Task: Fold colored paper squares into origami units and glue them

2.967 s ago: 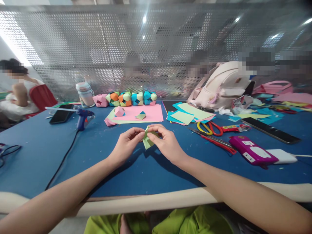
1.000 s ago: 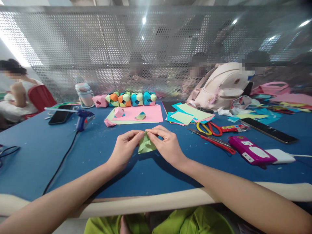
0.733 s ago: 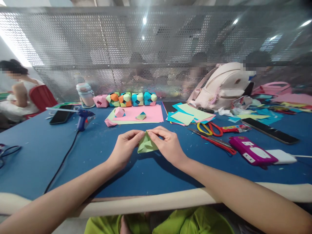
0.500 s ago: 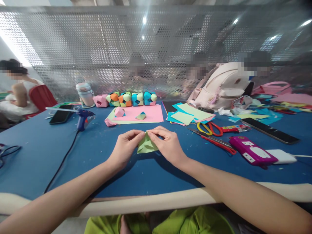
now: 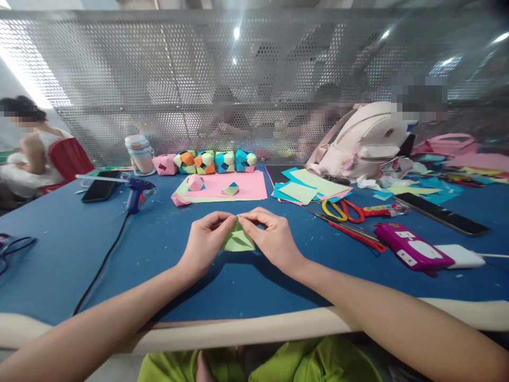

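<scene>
Between my two hands is a piece of folded light green paper (image 5: 238, 242), its creased lower part showing below my fingers. My left hand (image 5: 207, 239) pinches its upper left side between thumb and fingers. On the other side my right hand (image 5: 274, 236) pinches it near the top, the two thumbs almost meeting. The paper's upper part is partly hidden by my fingers. Beyond my hands, a small green folded piece (image 5: 231, 189) and a pink folded piece (image 5: 195, 183) lie on a pink paper sheet (image 5: 250, 185).
Several folded paper balls (image 5: 204, 162) line the back beside a bottle (image 5: 139, 154). A glue gun (image 5: 137, 195) stands at left, its cord running forward. Right are coloured sheets (image 5: 298, 192), scissors (image 5: 344, 210), a box cutter (image 5: 358, 233), a purple power bank (image 5: 411, 246), a phone (image 5: 441, 213) and a backpack (image 5: 361, 143).
Over three seconds the green paper has turned in my hands, so a wider creased triangle faces me below my thumbs. In the last half second it has shifted slightly left.
</scene>
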`<state>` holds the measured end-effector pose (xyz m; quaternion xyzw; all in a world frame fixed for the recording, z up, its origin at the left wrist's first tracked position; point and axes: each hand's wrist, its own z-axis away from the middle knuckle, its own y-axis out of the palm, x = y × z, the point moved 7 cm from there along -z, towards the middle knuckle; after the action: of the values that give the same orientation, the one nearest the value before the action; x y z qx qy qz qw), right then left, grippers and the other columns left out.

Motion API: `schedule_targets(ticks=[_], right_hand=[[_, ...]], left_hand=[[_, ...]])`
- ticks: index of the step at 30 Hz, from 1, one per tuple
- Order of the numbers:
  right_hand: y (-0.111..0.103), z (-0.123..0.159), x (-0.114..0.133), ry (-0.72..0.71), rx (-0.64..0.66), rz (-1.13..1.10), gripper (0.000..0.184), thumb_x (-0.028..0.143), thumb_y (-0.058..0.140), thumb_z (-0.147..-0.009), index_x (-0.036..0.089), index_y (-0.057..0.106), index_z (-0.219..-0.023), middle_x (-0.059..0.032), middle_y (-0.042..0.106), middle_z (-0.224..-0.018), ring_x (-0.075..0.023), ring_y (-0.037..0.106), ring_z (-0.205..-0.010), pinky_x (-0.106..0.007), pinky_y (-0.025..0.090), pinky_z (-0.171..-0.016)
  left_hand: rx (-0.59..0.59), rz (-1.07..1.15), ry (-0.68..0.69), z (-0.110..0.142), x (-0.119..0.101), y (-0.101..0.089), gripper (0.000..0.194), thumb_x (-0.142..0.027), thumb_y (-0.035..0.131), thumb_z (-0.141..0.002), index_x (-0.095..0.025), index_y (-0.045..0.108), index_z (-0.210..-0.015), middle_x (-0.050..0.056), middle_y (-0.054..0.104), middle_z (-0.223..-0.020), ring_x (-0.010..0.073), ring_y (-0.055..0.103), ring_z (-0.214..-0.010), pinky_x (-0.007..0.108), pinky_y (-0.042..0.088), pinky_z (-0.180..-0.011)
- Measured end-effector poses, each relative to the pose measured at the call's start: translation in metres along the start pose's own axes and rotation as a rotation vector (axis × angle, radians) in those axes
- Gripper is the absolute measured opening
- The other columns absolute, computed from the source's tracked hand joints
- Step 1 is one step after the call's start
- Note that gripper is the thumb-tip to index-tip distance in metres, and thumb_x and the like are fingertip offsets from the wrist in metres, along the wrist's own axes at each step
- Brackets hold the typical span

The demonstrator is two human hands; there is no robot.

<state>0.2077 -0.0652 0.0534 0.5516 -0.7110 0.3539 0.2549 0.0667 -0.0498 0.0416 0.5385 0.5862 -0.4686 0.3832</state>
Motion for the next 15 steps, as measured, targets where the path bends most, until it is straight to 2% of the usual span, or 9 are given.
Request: schedule_targets(ticks=[9, 15], right_hand=[[0.0001, -0.0002, 0.0005, 0.045, 0.019, 0.037, 0.015, 0.026, 0.059, -0.08, 0.017, 0.069, -0.075, -0.0019, 0.066, -0.072, -0.0124, 0.059, -0.065, -0.023, 0.048, -0.062], [-0.0047, -0.0034, 0.0018, -0.013, 0.001, 0.088, 0.017, 0.025, 0.056, -0.082, 0.017, 0.067, -0.072, -0.0015, 0.066, -0.07, -0.0126, 0.059, -0.065, -0.024, 0.048, -0.063]], left_hand=[[-0.005, -0.135, 0.064, 0.0013, -0.0056, -0.0005, 0.028, -0.041, 0.065, -0.071, -0.014, 0.07, -0.07, 0.002, 0.065, -0.064, 0.013, 0.052, -0.059, 0.022, 0.039, -0.053], [0.057, -0.039, -0.004, -0.0009, 0.0023, 0.0031, 0.032, -0.045, 0.067, -0.072, -0.013, 0.072, -0.073, 0.0, 0.061, -0.064, 0.0115, 0.047, -0.059, 0.022, 0.036, -0.054]])
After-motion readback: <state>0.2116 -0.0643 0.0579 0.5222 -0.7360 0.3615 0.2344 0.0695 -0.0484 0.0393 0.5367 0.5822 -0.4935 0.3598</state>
